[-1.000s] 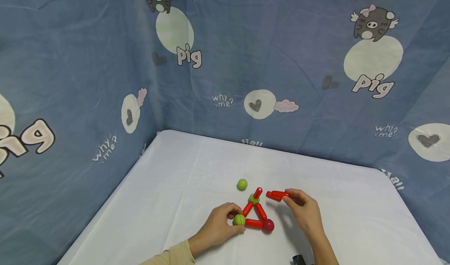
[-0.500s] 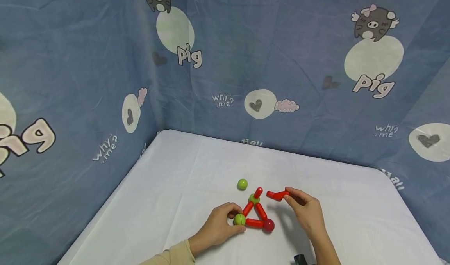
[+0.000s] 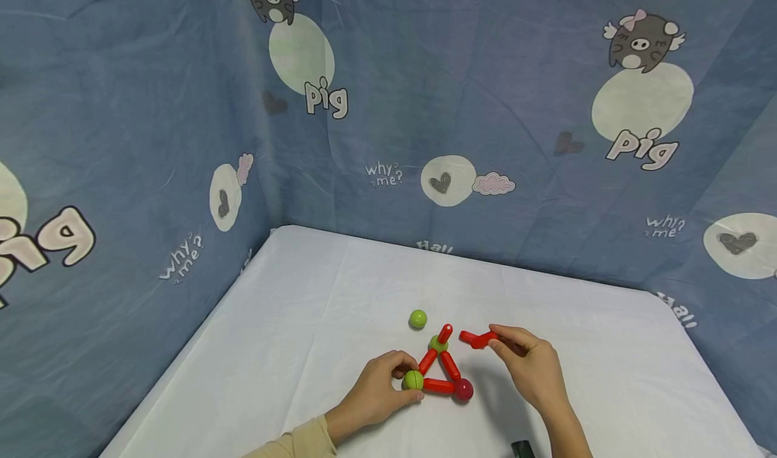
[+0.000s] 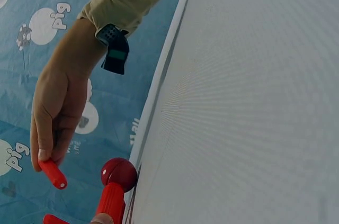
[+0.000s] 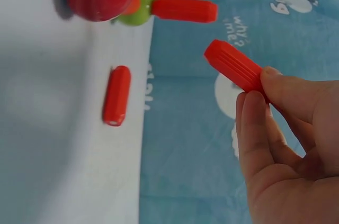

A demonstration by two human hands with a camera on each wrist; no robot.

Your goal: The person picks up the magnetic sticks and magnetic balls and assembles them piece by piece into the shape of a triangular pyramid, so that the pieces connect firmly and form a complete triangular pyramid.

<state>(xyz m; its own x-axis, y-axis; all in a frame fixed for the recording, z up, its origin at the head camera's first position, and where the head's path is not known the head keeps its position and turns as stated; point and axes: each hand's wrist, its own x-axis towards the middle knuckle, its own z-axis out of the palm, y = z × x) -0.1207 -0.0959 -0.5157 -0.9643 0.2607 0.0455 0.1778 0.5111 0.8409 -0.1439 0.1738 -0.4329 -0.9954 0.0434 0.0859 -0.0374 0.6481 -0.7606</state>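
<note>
Pinching a red rod [image 5: 233, 65] in the right hand [image 3: 529, 365], above the table [image 3: 340, 296] and to the right of a triangle of rods and balls [image 3: 440, 386], with long axis aslant and free end pointing leftward and down, at a height hard to judge. Gripping a green ball [image 3: 413, 380] at the triangle's left corner between thumb and fingers of the left hand [image 3: 382, 387]. Compared with a second ago, tilting the held rod more steeply in the head view, where nearly level then, near a second red rod [image 5: 116, 97] lying on the table.
</note>
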